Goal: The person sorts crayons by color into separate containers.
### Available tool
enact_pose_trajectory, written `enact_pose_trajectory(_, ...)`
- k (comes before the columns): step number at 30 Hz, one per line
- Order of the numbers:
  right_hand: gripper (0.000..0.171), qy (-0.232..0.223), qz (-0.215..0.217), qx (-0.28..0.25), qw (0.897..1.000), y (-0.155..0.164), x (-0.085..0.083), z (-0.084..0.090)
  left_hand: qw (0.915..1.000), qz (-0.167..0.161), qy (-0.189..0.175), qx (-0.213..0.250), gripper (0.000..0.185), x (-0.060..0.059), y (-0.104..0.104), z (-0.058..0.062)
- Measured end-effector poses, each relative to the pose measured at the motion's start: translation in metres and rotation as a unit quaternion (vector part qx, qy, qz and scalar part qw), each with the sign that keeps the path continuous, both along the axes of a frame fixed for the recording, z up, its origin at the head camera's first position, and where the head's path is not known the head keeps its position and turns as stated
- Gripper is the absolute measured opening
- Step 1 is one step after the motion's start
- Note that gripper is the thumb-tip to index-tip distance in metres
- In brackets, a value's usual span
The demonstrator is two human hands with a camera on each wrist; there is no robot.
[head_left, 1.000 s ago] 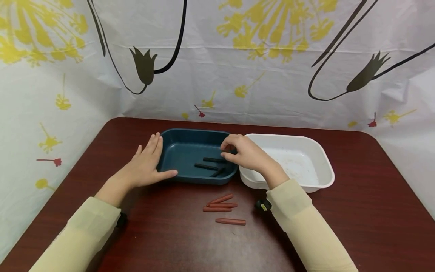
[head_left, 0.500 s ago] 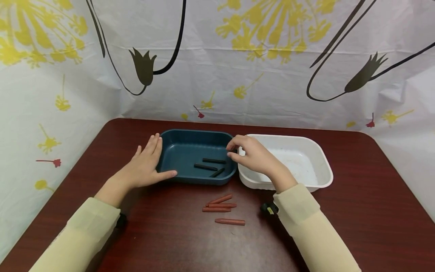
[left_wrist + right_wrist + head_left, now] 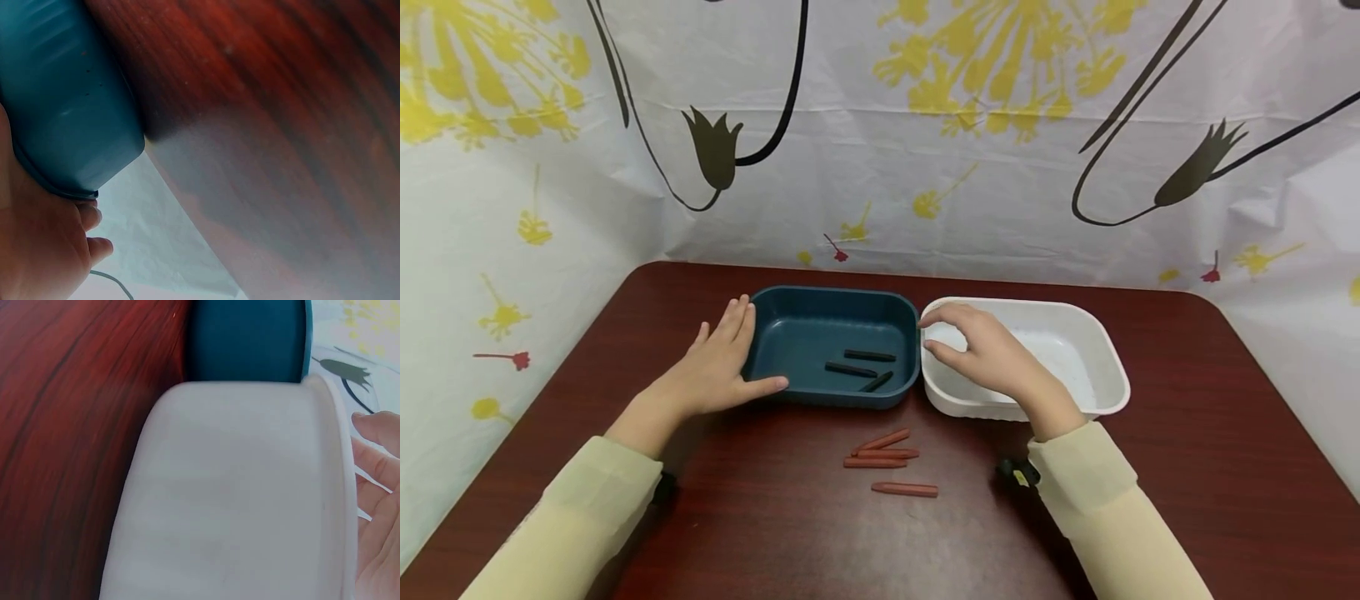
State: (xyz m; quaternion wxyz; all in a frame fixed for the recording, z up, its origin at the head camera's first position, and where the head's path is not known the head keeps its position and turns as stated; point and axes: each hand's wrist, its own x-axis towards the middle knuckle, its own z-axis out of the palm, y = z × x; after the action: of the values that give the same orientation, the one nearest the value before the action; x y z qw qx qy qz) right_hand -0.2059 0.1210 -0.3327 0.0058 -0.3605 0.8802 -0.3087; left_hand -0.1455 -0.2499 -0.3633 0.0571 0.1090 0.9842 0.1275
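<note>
Right hand (image 3: 992, 358) has drawn away from the dark teal rectangular plastic tray (image 3: 790, 333) and now hangs over the white rectangular plastic tray (image 3: 1112, 375)

Its grip is loose and holds nothing, fingers relaxed above the white tray's left end; three black crayon sticks (image 3: 859, 368) lie in the teal tray just left of that grip; left hand (image 3: 715, 371) rests flat, fingers straight, against the teal tray's left wall, thumb along its near edge; four reddish-brown crayon sticks (image 3: 887, 460) lie on the dark red wooden bench (image 3: 1225, 467), nearer the person than both grips, between the two cream sleeves (image 3: 587, 517).
</note>
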Motion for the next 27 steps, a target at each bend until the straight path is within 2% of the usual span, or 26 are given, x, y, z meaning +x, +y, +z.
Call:
enact_pose_trajectory(17,0.036,0.005,-0.03,-0.014,0.999,0.041,0.015,0.001,0.9999,-0.004,0.01,0.0,0.119,0.001,-0.003,-0.005)
enact_pose_trajectory(27,0.035,0.05,-0.049,-0.006,0.998,0.072,0.024,0.002,0.9999,-0.004,0.01,-0.002,0.119,0.0,-0.001,-0.002)
